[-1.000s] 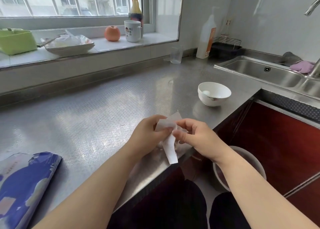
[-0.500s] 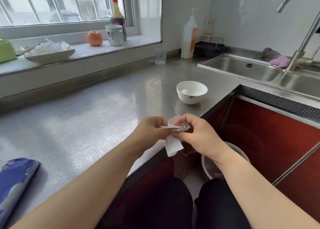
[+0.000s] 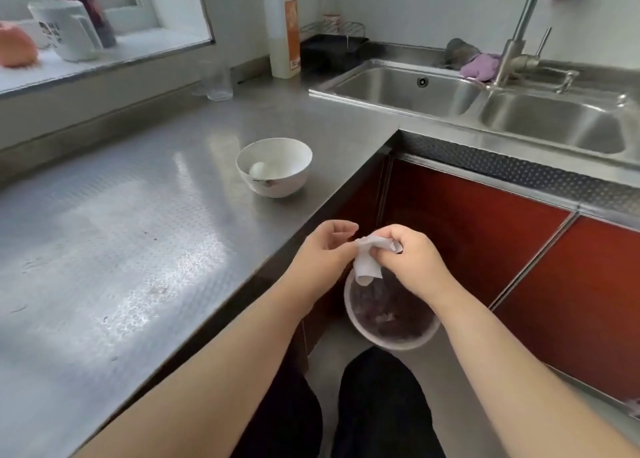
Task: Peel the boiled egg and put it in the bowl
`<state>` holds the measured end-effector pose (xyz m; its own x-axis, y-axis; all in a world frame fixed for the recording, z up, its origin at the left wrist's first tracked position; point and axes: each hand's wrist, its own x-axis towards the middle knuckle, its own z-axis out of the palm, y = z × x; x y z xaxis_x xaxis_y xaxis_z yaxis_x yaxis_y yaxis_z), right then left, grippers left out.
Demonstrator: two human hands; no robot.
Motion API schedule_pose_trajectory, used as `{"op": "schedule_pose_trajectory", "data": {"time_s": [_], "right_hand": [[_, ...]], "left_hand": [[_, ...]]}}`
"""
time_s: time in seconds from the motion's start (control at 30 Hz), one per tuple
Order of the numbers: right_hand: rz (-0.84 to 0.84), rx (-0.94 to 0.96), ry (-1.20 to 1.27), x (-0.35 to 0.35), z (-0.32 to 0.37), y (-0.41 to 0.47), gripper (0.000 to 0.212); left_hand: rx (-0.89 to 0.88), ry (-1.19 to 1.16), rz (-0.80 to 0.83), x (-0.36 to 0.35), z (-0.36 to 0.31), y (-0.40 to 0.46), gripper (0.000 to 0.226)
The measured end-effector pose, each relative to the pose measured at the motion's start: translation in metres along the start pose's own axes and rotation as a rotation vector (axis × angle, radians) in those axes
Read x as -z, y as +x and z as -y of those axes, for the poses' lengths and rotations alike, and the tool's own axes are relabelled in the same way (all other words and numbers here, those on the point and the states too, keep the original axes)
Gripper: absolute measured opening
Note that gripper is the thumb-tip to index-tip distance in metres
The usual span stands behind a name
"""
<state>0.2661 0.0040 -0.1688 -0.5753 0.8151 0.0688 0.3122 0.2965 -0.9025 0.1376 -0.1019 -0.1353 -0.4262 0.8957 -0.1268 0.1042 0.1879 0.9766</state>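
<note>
My egg (image 3: 257,170) lies peeled in the bowl (image 3: 289,180) at 11 o'clock on the counter (image 3: 121,235). Right hand (image 3: 412,261) pinches the tissue (image 3: 367,263), left hand (image 3: 323,253) loosely curled alongside; I'd release it squarely over the bin (image 3: 391,343).

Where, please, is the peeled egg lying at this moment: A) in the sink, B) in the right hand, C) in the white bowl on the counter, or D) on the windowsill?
C: the egg lies inside the white bowl on the steel counter, while the right hand pinches only a crumpled tissue, with the left hand beside it.
</note>
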Motion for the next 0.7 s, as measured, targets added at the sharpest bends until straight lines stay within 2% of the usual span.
{"op": "schedule_pose_trajectory", "data": {"time_s": [0.1,0.23,0.37,0.47,0.53,0.7], "right_hand": [[-0.102,-0.118,-0.024,0.002,-0.043,0.019,0.011],[-0.187,-0.323,-0.101,-0.003,-0.108,0.049,0.016],[-0.187,-0.477,-0.073,-0.010,-0.166,0.075,0.008],[-0.093,-0.558,-0.112,-0.018,-0.212,0.082,0.055],[-0.051,-0.614,-0.133,-0.023,-0.235,0.075,0.062],[-0.152,-0.601,-0.038,-0.019,-0.240,0.049,0.032]], "left_hand": [[0.033,0.123,-0.054,-0.022,0.020,0.025,0.029],[0.099,0.169,-0.084,-0.037,0.044,0.048,0.033],[0.133,0.191,-0.086,-0.048,0.062,0.070,0.034],[0.159,0.203,-0.073,-0.053,0.071,0.081,0.033],[0.166,0.217,-0.069,-0.053,0.076,0.085,0.034],[0.174,0.193,-0.063,-0.047,0.082,0.086,0.023]]}}
